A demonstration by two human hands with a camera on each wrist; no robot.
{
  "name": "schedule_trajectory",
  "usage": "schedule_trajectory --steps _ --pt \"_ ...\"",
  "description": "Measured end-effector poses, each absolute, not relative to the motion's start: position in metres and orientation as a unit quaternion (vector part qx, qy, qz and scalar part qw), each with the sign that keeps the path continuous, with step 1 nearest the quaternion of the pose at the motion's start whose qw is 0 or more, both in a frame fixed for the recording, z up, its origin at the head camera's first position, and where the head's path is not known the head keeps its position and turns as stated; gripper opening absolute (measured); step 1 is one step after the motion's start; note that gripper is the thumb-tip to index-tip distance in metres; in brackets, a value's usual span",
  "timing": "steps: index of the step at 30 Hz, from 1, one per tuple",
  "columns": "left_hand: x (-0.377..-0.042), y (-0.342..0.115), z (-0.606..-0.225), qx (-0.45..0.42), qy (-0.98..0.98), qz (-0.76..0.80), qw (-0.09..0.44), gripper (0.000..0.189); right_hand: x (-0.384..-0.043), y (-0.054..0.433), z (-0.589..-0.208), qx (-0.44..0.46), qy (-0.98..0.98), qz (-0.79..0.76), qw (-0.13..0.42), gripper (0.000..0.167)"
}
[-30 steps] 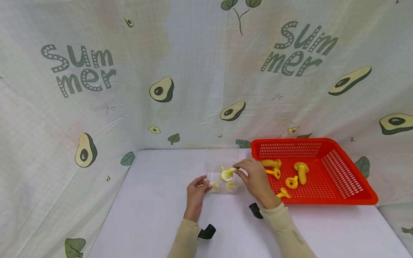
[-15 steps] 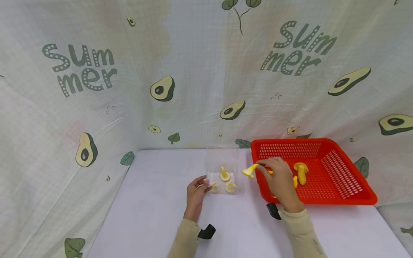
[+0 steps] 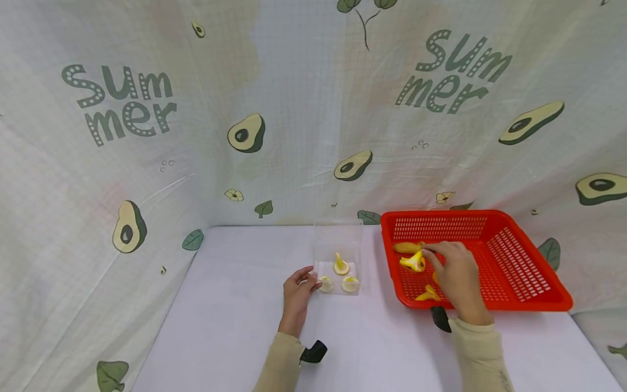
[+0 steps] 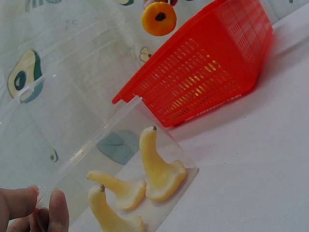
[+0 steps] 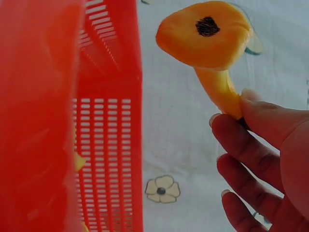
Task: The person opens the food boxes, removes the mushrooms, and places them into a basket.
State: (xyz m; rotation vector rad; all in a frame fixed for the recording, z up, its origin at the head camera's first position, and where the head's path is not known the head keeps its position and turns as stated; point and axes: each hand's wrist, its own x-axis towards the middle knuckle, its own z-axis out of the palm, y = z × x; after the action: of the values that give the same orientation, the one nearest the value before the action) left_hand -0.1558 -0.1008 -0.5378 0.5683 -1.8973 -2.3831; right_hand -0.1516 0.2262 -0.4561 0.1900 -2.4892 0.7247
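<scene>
In the head view my right hand [image 3: 454, 277] is over the left part of the red basket [image 3: 539, 272]. Its thumb and index finger pinch a yellow toy mushroom [image 5: 205, 36] by the stem end; a dark spot marks the cap. Further left stands an open clear plastic box [image 3: 338, 234], its lid raised at the back. Three pale yellow mushrooms sit inside, stems up, among them one mushroom [image 4: 161, 169] near a corner. My left hand [image 3: 297, 296] grips the left wall of this box between thumb and fingers.
Several yellow mushrooms lie in the basket, including one at its left wall [image 3: 407, 248] and one near the front [image 3: 429, 294]; my right hand covers others. A white tabletop [image 3: 235, 305] lies beneath, with a printed cloth [image 3: 294, 109] behind.
My right hand has carried the pinched mushroom rightward, from above the clear box to over the red basket. My left hand and the box have stayed in place.
</scene>
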Motion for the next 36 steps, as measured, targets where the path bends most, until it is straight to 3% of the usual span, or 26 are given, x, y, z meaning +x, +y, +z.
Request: schedule_trajectory --steps 5,14,36 --pt "-0.156 -0.102 -0.538 0.183 -0.614 -0.767 0.02 0.036 -0.152 0.235 -0.456 0.058 -0.933 0.259 0.243 0.018" --pt "-0.157 -0.103 -0.538 0.185 -0.617 -0.765 0.011 0.036 -0.15 0.229 -0.45 0.055 -0.944 0.255 0.203 0.034" --pt "-0.155 -0.103 -0.533 0.191 -0.614 -0.766 0.007 0.036 -0.163 0.127 -0.468 0.216 -0.928 0.244 0.181 0.03"
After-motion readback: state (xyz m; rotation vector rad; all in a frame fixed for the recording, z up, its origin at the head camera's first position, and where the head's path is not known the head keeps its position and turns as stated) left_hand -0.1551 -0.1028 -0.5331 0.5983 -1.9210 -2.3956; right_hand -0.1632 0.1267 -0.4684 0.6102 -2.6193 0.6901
